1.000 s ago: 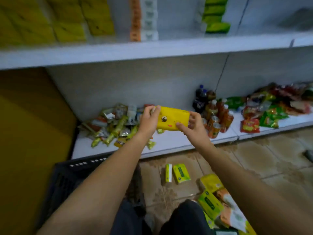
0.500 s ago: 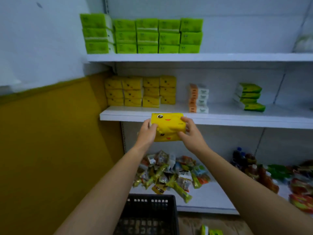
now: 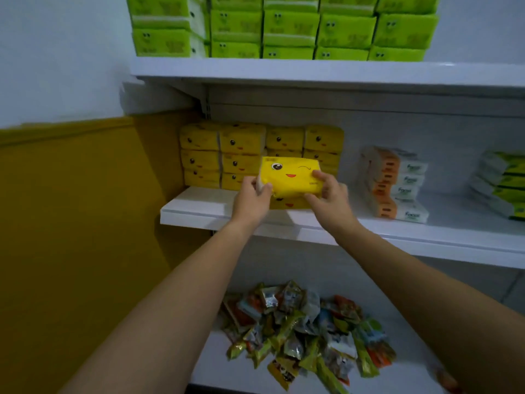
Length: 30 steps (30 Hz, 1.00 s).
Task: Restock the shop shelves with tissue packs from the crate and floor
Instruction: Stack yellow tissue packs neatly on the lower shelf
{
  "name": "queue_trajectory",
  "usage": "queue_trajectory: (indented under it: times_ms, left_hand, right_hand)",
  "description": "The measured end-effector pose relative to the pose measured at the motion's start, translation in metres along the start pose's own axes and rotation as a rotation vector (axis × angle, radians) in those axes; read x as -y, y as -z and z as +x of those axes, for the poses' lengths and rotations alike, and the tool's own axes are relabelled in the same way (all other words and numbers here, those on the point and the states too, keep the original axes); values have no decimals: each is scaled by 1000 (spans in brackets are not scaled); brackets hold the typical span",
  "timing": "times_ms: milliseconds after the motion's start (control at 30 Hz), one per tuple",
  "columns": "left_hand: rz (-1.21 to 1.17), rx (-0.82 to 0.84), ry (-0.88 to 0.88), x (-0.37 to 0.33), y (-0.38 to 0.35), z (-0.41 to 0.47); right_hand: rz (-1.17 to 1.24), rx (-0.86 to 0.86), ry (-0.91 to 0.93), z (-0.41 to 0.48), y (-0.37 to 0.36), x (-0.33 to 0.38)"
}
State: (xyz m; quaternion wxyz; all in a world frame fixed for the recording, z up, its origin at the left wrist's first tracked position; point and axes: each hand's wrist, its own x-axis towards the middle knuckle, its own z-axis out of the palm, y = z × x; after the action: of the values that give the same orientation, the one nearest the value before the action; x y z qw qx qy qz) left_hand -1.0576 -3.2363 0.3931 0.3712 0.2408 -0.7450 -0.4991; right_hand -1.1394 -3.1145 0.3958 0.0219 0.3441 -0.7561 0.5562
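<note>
- Head view, and the white shelving fills my screen. The middle shelf [image 3: 199, 211] is where I'm working. The level above carries a packed wall of green tissue packs [image 3: 289, 27].
- At the back left of the middle shelf sits the yellow stack [image 3: 241, 143], three high, faces outward. That looks like the home for what I'm carrying.
- Down on the bottom shelf [image 3: 216, 373] lies a loose heap of snack sachets [image 3: 298, 331], well clear of the job.
- To the right on the middle shelf stand the orange-and-white packs [image 3: 395, 183], apart from the yellow ones.
- Now the yellow tissue pack [image 3: 289, 177]: it's up at shelf height, just in front of the stack, winking face toward me.
- A second yellow pack [image 3: 284, 203] peeks out right beneath it. I cannot tell whether it rests on the shelf or rides along in the grip.
- My left hand [image 3: 251, 197] is curled round the pack's left end and my right hand [image 3: 326, 194] pinches the right end, thumb on top.
- My read on handling: light, soft, squashy, with a slick film wrapper. I'd grip the short ends and squeeze gently so it doesn't buckle or squirt out.
</note>
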Motion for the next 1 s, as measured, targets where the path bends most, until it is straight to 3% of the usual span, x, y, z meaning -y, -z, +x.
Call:
queue_trajectory:
  times_ms: [200,400,700,833,1000]
  left_hand:
    - [27,-28,44,21,-35,82]
    - [202,-60,51,35,-62,157]
    - [265,-113,-108,50,-78,143]
    - [486,-2,-172,43,-62,108]
    - [774,251,-226,24,-43,17]
  right_hand:
    - [55,19,-28,78,-25,-39]
    - [114,-8,-103,153,-46,-71]
    - [157,83,-85,161,-48,-76]
    - [-127,149,26,114,-20,-69]
    - [-576,299,135,5,33,-60]
